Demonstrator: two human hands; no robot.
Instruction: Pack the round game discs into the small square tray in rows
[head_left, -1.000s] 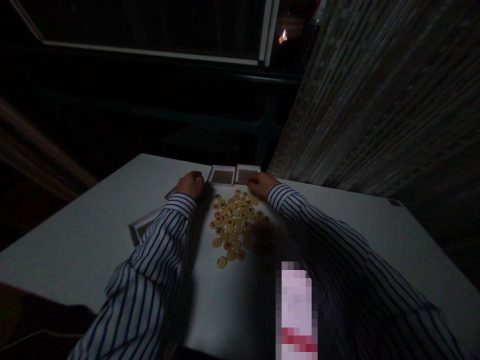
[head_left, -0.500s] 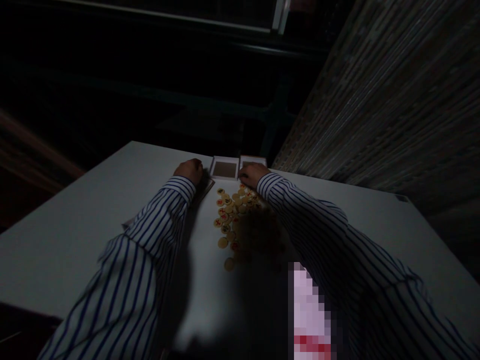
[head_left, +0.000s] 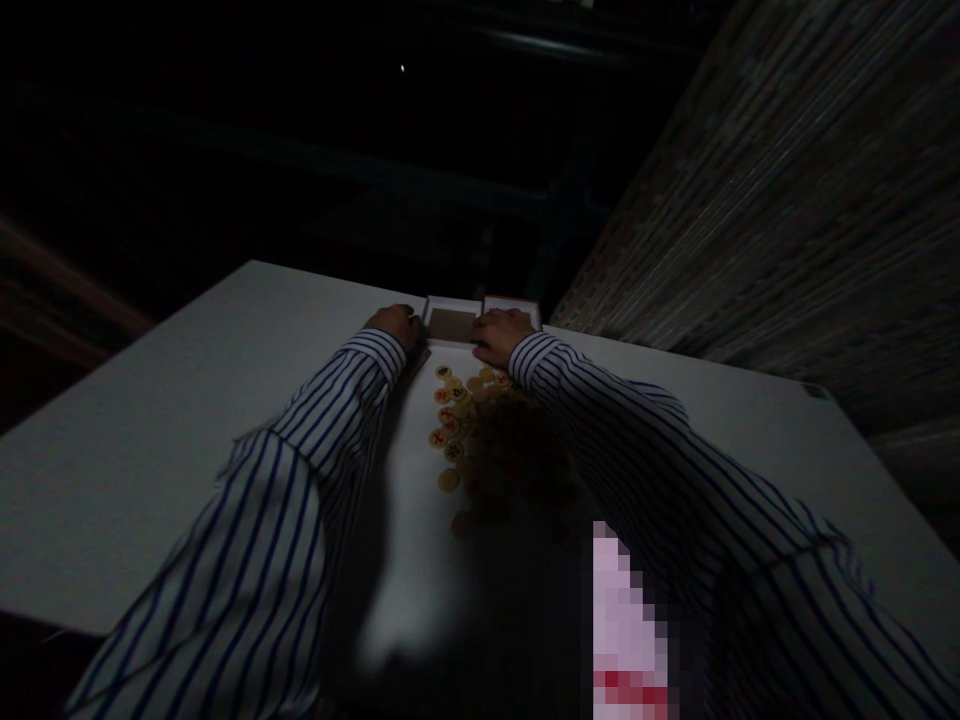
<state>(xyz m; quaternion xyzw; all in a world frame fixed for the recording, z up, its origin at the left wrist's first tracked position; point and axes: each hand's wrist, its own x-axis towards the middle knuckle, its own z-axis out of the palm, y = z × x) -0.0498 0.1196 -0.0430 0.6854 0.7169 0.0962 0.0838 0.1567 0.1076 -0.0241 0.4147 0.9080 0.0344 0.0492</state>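
Note:
An open shallow white box [head_left: 454, 346] with a brownish bottom stands at the table's far edge. My left hand [head_left: 396, 325] is beside its left wall with curled fingers; whether it holds anything is hidden. Bent fingers of my right hand [head_left: 501, 336] are hooked over the box's right wall, where a second white tray-like part [head_left: 517, 303] adjoins it. Below the hands lies a loose heap of round wooden Chinese chess pieces [head_left: 451, 425] with red and dark characters. Much of the heap is in deep shadow.
The white table [head_left: 187, 400] carries all this, with a dark rounded patch [head_left: 816, 392] at its far right corner. A hanging strand curtain [head_left: 750, 220] borders the table on the right. Beyond the far edge it is very dark.
My left hand has moved right, up to the box's left side. My right hand has shifted a little left, its fingers now over the box wall. The view has tilted slightly.

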